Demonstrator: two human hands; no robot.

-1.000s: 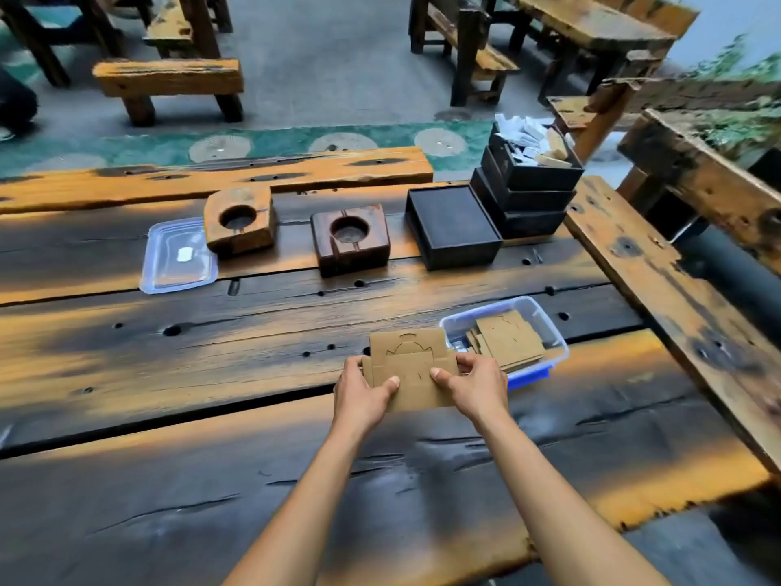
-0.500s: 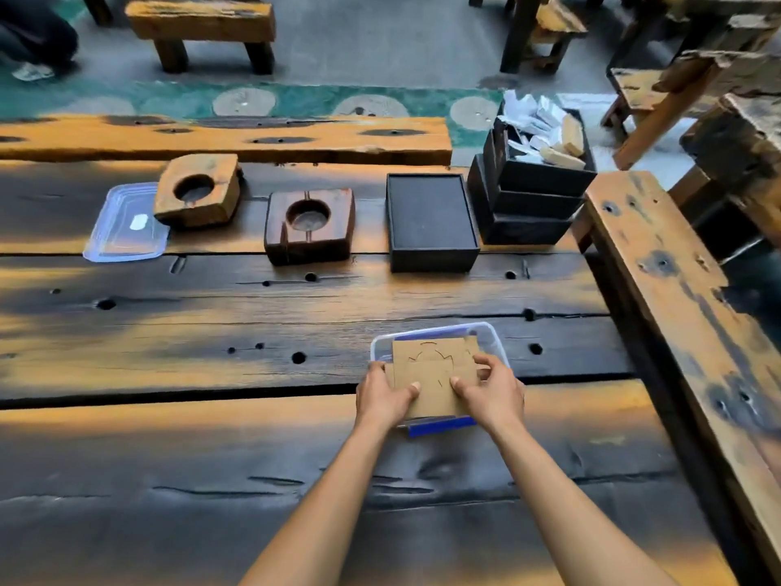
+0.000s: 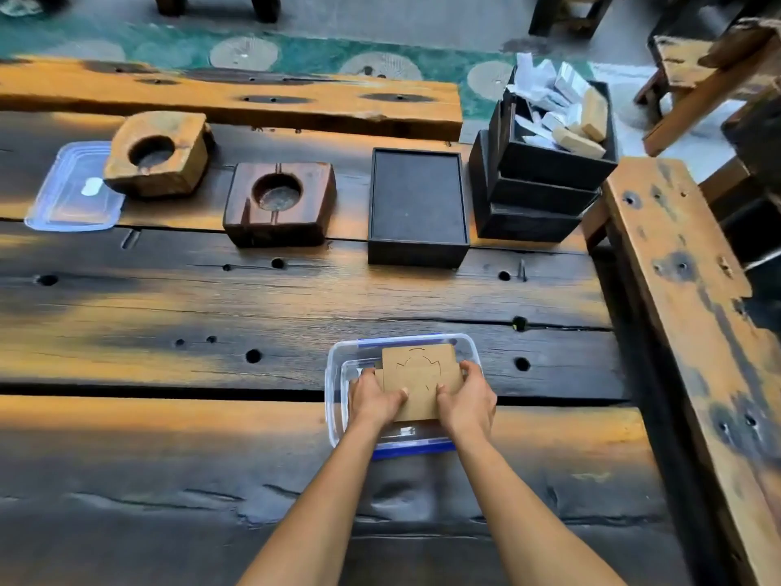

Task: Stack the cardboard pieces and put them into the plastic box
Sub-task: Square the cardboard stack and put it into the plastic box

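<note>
A clear plastic box [image 3: 338, 374] with blue clips stands on the dark wooden table in front of me. Inside it I hold a stack of brown cardboard pieces [image 3: 420, 374], the top one scored with a cut-out outline. My left hand [image 3: 374, 401] grips the stack's left edge, thumb on top. My right hand [image 3: 467, 399] grips its right edge the same way. The stack sits low between the box walls; whatever lies under it is hidden.
The box's clear lid [image 3: 74, 190] lies at the far left. Two wooden blocks with round hollows [image 3: 158, 154] [image 3: 279, 203] and a flat black box [image 3: 418, 205] line the back. Stacked black boxes [image 3: 541, 184] hold white scraps. A wooden beam [image 3: 693, 315] runs along the right.
Both hands carried the cardboard stack from the table left of the box to over it, then down inside. The camera tilted downward.
</note>
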